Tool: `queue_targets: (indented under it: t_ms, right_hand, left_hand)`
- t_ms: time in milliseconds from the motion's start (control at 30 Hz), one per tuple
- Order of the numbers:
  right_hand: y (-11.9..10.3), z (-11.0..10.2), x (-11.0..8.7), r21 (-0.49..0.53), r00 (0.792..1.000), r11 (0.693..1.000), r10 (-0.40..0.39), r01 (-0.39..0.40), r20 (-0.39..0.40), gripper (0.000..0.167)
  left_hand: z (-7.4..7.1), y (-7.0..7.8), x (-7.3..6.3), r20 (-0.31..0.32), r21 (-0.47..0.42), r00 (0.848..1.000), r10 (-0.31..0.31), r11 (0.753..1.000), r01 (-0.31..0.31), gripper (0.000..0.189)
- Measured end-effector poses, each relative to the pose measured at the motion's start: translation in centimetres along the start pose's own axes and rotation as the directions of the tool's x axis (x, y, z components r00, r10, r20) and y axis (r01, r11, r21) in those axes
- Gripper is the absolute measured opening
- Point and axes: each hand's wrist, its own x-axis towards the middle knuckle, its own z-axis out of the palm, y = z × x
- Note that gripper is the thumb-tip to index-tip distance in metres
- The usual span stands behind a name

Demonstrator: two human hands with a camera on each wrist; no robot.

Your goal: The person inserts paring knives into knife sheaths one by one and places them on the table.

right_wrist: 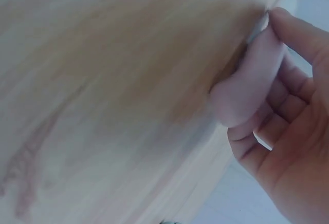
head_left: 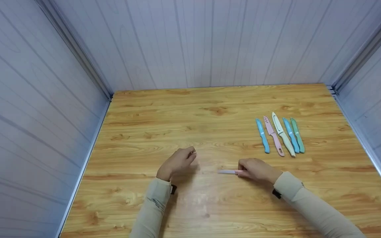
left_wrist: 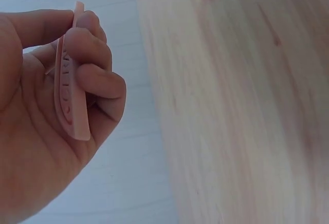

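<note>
In my left hand (head_left: 179, 162) I grip a slim pink blade cover (left_wrist: 77, 98) with raised lettering on its side. The thumb and curled fingers close round it in the left wrist view; in the head view only a sliver of it shows. My right hand (head_left: 259, 169) holds a small knife (head_left: 227, 172) by its pink handle (right_wrist: 249, 77). Its bare, pale blade points left towards my left hand, a gap apart from it. Both hands are low over the middle of the wooden table.
Right of centre lies a fanned row of knives: a blue knife (head_left: 262, 136), a pink knife (head_left: 274, 136), a cream knife (head_left: 285, 138), a second blue knife (head_left: 291, 135) and a green knife (head_left: 297, 135). Panelled walls (head_left: 193, 43) enclose the wooden table (head_left: 164, 115) at back and sides.
</note>
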Motion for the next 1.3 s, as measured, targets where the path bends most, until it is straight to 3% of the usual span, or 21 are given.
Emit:
queue_targets:
  t_ms: [133, 367, 733, 1067, 1300]
  right_hand:
    - [0.3, -0.3, 0.2, 0.026, 0.998, 0.999, 0.022, -0.02, -0.055, 0.02]
    - [0.4, -1.7, 1.0, 0.077, 0.986, 0.994, 0.082, -0.072, -0.143, 0.024]
    - [-0.5, -3.6, 1.5, 0.16, 0.977, 0.98, 0.143, -0.118, -0.156, 0.026]
    - [-1.4, -4.4, 2.0, 0.27, 0.952, 0.963, 0.074, 0.009, -0.296, 0.02]
    - [-1.8, -4.6, 2.3, 0.3, 0.953, 0.953, 0.053, 0.041, -0.298, 0.016]
  left_hand:
    - [-0.1, 0.5, 0.4, -0.003, -0.026, 1.0, -0.013, 1.0, 0.012, 0.023]
    - [-0.1, 1.2, 1.2, -0.021, -0.015, 1.0, 0.019, 1.0, -0.019, 0.022]
    - [0.1, 1.8, 1.9, -0.016, -0.014, 0.999, 0.048, 0.999, -0.048, 0.024]
    - [0.2, 2.1, 2.2, 0.019, -0.042, 0.999, 0.043, 0.998, -0.042, 0.024]
    - [0.5, 2.3, 2.3, 0.034, -0.045, 0.998, 0.052, 0.998, -0.05, 0.025]
